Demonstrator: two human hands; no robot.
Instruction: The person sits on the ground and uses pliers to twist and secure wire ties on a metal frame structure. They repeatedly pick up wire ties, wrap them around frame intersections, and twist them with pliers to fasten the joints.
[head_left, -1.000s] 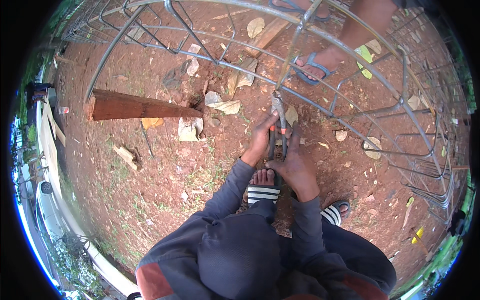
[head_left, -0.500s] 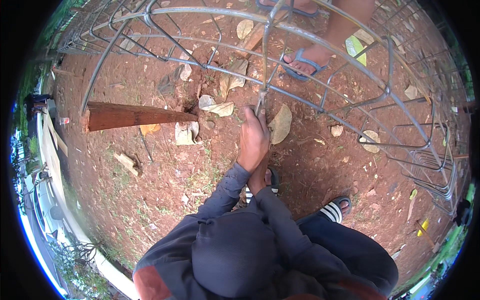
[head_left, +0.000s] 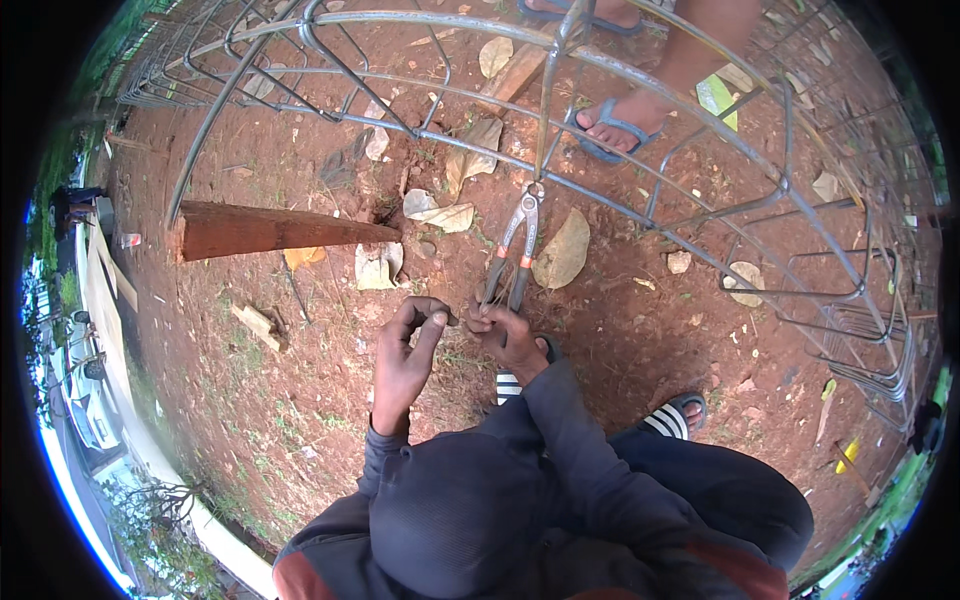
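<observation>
My right hand (head_left: 508, 337) grips the handles of a pair of pincers (head_left: 516, 245), whose jaws bite on a joint of the steel rebar cage (head_left: 560, 60) above the red dirt. My left hand (head_left: 405, 355) is raised just left of the right one, fingers curled with thumb and forefinger pinched together; it looks to hold a thin bit of wire, too small to be sure. My dark sleeves and hood fill the lower middle.
A pointed wooden stake (head_left: 280, 230) lies on the ground to the left. Dry leaves (head_left: 565, 250) scatter over the soil. Another person's foot in a blue sandal (head_left: 615, 125) stands beyond the cage. My own striped sandals (head_left: 670, 415) are below.
My hands have come apart: the left one left the pincers and moved left and down. The pincers now stand in plain sight, jaws on the bar.
</observation>
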